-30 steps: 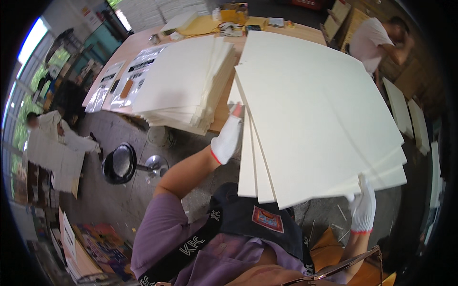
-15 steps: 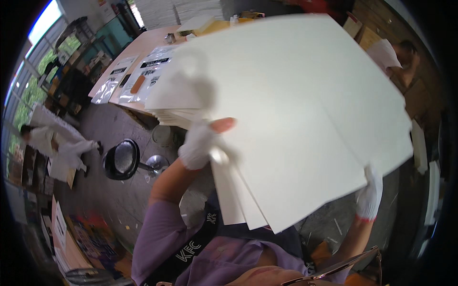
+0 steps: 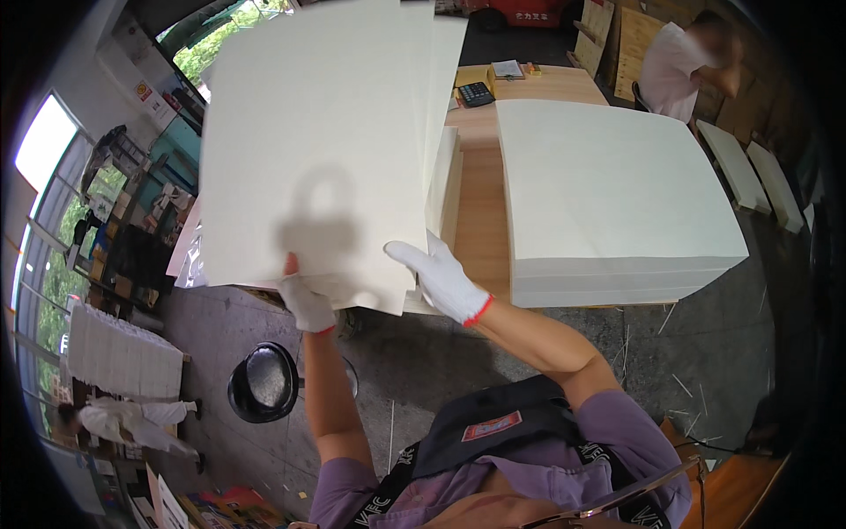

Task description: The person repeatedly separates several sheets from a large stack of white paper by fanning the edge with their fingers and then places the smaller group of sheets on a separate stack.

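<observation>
Several large stiff white sheets [image 3: 308, 106], fanned slightly at their right edge, are held in front of me over the left part of the table [image 3: 483, 203]. My left hand [image 3: 308, 304], in a white glove with the thumb tip bare, grips their near edge, thumb on top and fingers mostly hidden beneath. At their near right corner, my gloved right hand [image 3: 443, 275] is closed on them, its thumb lying on the top face. Part of a lower white stack [image 3: 451, 172] shows under the sheets. To the right rests a thick, squared stack of white sheets [image 3: 617, 185].
A calculator [image 3: 477, 94] and a clipboard [image 3: 508, 70] lie at the table's far side. Below left stands a black round stool [image 3: 263, 381]. One person [image 3: 683, 70] sits at the far right, another [image 3: 132, 419] is at the left near a tall white stack [image 3: 123, 353].
The sheets have swung from right to left, uncovering the thick stack on the right. Both hands moved left with them, the right hand ending close to the left.
</observation>
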